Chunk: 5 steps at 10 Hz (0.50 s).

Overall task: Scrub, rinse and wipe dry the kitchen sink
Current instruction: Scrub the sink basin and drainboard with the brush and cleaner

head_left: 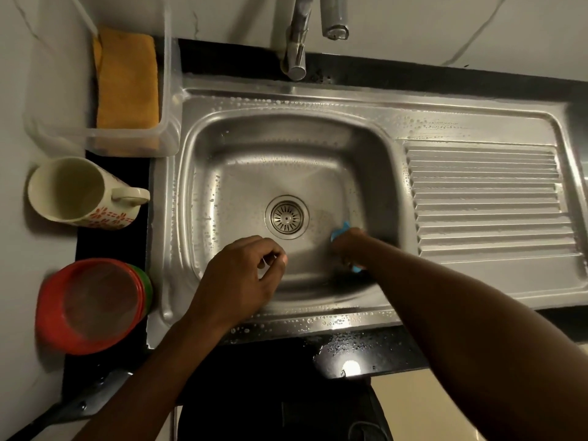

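Our right hand [345,246] grips a blue scrubber [339,232] on the sink [286,100] floor beside the drain [287,217]; our left hand [245,268] hovers loosely curled, empty (apparently). We should press firmly, overlapping strokes into corners.

The right hand [348,246] grips a blue scrubber [338,233] on the wet sink [286,93] floor, just right of the drain [287,217]. The left hand [245,268] hovers loosely curled near the front wall. A mug [68,189] and red bowls [89,303] sit at left.
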Available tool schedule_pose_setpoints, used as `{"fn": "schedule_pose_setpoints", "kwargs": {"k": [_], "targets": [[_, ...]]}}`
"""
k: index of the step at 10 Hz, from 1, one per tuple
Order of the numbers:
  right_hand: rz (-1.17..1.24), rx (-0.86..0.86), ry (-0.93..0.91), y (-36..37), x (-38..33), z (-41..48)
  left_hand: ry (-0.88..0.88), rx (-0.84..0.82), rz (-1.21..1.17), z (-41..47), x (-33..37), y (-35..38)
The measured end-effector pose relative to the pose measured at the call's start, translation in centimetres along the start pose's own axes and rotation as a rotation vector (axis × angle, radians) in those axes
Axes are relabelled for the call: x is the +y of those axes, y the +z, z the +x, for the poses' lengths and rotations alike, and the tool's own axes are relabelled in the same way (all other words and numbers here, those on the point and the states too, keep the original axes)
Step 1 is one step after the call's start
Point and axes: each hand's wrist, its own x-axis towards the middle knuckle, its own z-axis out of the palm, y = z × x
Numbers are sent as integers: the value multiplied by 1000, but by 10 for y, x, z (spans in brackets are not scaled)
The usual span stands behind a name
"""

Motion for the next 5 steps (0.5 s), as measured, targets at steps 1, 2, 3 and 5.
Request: {"fn": "schedule_pose_setpoints", "kwargs": {"k": [1, 2, 3, 5], "targets": [[-85, -143, -43, 17, -4, -17, 3, 20, -13, 4, 5, -1], [-221, -244, -42, 45, -31, -31, 8, 10, -8, 5, 6, -1], [-348, -343, -82, 77, -41, -38, -5, 7, 2, 6, 3, -2], [-657, -342, -134, 52, -21, -20, -16, 14, 2, 7, 1, -5]]}}
